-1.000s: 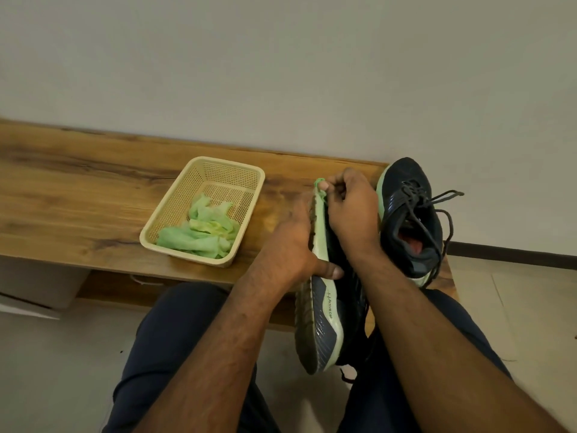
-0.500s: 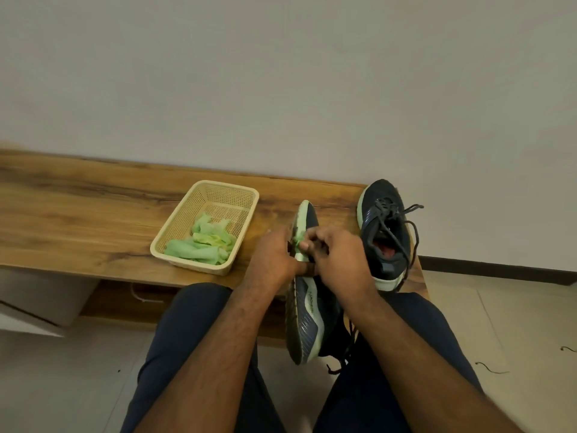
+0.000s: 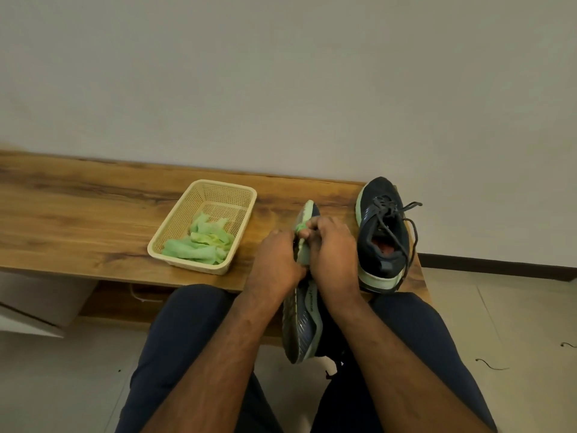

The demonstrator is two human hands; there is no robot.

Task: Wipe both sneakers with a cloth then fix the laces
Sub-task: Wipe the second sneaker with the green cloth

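Between the person's knees, at the front edge of the wooden bench (image 3: 78,220), a dark sneaker (image 3: 304,326) is held on its side with the grey sole turned to the left and the toe pointing away toward the wall. The sole side is gripped by the left hand (image 3: 276,260), whose fingers are curled around it. The right hand (image 3: 332,254) is closed over the upper side, and a small green cloth (image 3: 300,227) is pinched in its fingertips against the pale green rim near the toe. Just beside that hand, to the right, the second sneaker (image 3: 382,235) is stood upright on the bench with its dark laces (image 3: 402,220) loose and trailing over its side. To the left, a cream plastic basket (image 3: 199,210) is set on the bench, and several more crumpled green cloths (image 3: 199,245) are piled in its near end. Dark trousers are seen on both legs below, over a pale tiled floor.
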